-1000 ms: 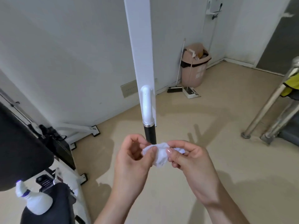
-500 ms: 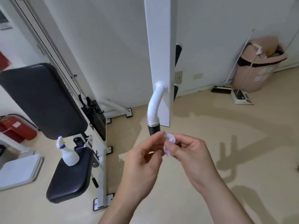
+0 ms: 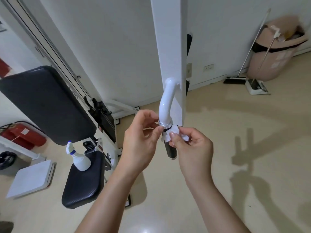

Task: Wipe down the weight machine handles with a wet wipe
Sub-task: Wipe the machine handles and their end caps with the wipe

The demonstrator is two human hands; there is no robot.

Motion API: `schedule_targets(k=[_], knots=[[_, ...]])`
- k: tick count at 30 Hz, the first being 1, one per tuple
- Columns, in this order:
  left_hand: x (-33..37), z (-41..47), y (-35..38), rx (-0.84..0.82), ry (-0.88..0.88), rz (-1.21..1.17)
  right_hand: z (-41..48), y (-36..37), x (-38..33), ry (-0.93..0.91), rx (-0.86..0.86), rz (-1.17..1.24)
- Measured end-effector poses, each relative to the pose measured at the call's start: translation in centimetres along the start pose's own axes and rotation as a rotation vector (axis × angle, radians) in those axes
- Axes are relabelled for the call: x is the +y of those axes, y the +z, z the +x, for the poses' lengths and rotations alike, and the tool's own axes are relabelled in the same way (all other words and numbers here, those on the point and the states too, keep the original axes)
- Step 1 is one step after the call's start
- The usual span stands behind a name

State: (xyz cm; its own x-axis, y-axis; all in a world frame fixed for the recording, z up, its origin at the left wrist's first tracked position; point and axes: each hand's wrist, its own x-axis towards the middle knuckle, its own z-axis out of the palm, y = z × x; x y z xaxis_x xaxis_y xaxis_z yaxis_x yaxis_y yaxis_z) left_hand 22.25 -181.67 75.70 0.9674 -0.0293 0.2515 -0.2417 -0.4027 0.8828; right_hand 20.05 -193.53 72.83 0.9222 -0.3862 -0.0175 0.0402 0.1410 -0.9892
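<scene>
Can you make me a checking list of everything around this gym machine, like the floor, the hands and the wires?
Surface: beige floor, shadows across it.
Job's things: wet wipe held against the top of the black handle, just under the chrome ring.
Clutter: spray bottle standing on the black seat.
Grips: left hand and right hand both pinch the wipe.
Cables: machine cables run slanted behind the backrest.
Surroundings: bin, broom, dustpan by the wall; fire extinguisher at left.
</scene>
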Motion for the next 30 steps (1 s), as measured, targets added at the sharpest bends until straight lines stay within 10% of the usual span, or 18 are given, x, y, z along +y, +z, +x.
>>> schedule_targets(k=[12,20,30], knots=[[-0.1,0.2,-0.3,-0.257,0.133,-0.138,-1.3,0.8,0.3,-0.040,0.201,0.111],[-0.7,-0.2,1.3,-0.084,0.231,0.021,-0.4,0.1,-0.1,0.143,0.211,0.313],[-1.5,0.6,0.7,0.062,0.322,0.108,-0.3,1.2,0.8,-0.275,0.092,-0.524]])
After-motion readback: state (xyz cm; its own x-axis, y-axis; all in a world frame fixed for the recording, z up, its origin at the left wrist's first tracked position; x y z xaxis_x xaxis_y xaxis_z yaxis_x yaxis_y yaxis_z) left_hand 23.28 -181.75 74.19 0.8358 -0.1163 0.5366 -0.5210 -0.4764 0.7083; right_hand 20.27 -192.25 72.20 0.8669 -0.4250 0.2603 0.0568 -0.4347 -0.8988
